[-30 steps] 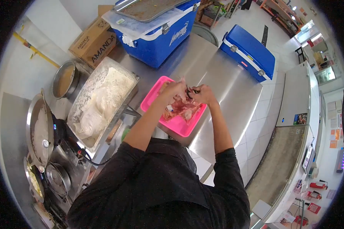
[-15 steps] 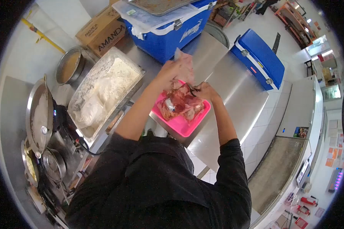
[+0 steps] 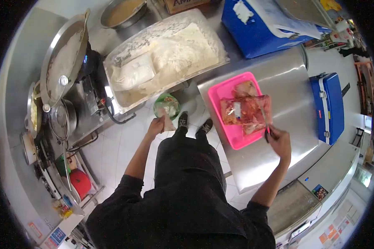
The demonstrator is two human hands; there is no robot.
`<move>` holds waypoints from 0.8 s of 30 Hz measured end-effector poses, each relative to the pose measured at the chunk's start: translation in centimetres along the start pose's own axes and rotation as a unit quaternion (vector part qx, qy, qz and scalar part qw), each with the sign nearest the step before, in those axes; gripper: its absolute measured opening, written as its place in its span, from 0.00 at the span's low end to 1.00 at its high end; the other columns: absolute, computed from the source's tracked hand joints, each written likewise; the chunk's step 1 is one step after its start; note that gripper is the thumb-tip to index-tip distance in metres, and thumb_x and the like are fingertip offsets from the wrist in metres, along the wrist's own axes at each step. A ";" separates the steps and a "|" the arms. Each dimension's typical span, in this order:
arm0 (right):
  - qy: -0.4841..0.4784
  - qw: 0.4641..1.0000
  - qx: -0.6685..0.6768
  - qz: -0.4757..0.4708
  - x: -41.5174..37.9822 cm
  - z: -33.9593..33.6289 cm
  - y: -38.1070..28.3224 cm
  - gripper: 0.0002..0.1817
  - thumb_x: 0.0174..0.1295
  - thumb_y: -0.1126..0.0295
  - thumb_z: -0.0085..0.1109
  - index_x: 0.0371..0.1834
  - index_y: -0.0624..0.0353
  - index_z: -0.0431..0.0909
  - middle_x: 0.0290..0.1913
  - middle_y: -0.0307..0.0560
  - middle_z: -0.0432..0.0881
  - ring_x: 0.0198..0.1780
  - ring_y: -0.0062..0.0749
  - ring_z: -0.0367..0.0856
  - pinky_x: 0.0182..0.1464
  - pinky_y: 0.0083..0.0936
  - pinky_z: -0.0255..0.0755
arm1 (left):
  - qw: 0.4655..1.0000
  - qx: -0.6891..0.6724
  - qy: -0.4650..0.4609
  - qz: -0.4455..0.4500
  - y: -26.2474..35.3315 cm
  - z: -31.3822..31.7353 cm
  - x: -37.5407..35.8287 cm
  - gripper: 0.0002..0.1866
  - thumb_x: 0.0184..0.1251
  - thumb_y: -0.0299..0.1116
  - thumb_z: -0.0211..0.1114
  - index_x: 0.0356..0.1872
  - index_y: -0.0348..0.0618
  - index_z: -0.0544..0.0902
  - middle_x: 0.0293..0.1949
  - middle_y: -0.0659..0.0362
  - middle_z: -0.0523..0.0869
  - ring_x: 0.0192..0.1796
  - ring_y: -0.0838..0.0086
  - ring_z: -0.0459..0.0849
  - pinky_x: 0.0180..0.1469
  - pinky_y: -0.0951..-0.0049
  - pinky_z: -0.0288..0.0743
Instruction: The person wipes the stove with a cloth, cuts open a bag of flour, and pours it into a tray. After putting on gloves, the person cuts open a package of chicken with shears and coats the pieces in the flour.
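Observation:
My left hand (image 3: 156, 126) is closed on a crumpled, pinkish plastic bag (image 3: 168, 123), held low in front of a green bin (image 3: 167, 104) with plastic inside. My right hand (image 3: 279, 143) is wrapped round a pair of scissors (image 3: 265, 118), whose blades lie over a plastic pack of reddish meat (image 3: 248, 108). That pack rests in a pink tray (image 3: 236, 140) on the steel table. Behind it, in the same tray, is a paler piece of meat (image 3: 245, 88). The bag's contents, if any, cannot be made out.
A steel table (image 3: 291, 91) carries the tray and a blue cooler (image 3: 253, 35). Left of it stands a large tub of flour (image 3: 183, 50) holding a white packet. A wok (image 3: 64, 62) sits on the burner at far left. A blue cooler lid (image 3: 333, 108) is at right.
My left hand has moved from above the tray down to the left, carrying the plastic bag towards the bin. My right hand has stayed by the tray with the scissors. The view has turned left.

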State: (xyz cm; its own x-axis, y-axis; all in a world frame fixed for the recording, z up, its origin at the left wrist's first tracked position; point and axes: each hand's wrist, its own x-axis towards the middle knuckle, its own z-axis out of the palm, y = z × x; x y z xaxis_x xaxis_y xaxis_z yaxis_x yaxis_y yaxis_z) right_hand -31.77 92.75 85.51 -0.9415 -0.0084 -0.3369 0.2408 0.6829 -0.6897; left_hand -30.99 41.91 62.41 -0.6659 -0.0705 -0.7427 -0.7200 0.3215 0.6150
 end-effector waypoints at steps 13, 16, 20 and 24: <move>0.148 0.942 0.159 0.255 -12.6 12.7 2.7 0.15 0.66 0.69 0.59 0.51 0.69 0.78 0.21 0.43 0.81 0.20 0.20 0.76 0.23 0.17 0.67 | 0.987 0.139 -0.051 -0.057 -13.1 -0.3 18.9 0.38 0.67 0.64 0.55 0.54 0.30 0.76 0.35 0.50 0.83 0.32 0.65 0.85 0.26 0.63 0.84; 0.240 0.881 0.244 0.327 -12.8 13.4 4.0 0.19 0.66 0.61 0.60 0.49 0.68 0.79 0.21 0.43 0.81 0.16 0.17 0.70 0.18 0.17 0.60 | 0.992 0.087 -0.088 -0.014 -7.4 -0.1 12.3 0.33 0.70 0.58 0.53 0.55 0.31 0.75 0.35 0.52 0.84 0.32 0.65 0.85 0.28 0.64 0.83; 0.309 0.888 0.070 0.333 -12.2 16.0 11.4 0.18 0.62 0.59 0.62 0.41 0.67 0.78 0.25 0.52 0.85 0.22 0.32 0.83 0.29 0.29 0.74 | 0.963 0.204 -0.167 0.063 -2.7 2.0 7.7 0.24 0.69 0.52 0.58 0.51 0.39 0.76 0.36 0.57 0.84 0.36 0.71 0.84 0.33 0.70 0.82; 0.309 0.863 -0.179 0.358 -10.9 16.7 12.8 0.18 0.59 0.55 0.64 0.34 0.61 0.76 0.27 0.53 0.85 0.32 0.49 0.86 0.38 0.39 0.79 | 0.953 0.101 -0.201 0.203 5.3 8.8 2.3 0.23 0.71 0.51 0.58 0.50 0.37 0.77 0.40 0.54 0.84 0.38 0.73 0.84 0.42 0.72 0.79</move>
State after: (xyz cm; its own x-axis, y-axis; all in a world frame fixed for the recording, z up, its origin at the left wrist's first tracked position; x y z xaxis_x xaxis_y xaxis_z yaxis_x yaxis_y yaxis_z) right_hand -14.51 89.38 69.61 -0.5551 0.8241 -0.1128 0.8282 0.5349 -0.1673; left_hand -34.60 51.72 61.64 -0.7233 0.4536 -0.5207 -0.3391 0.4235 0.8400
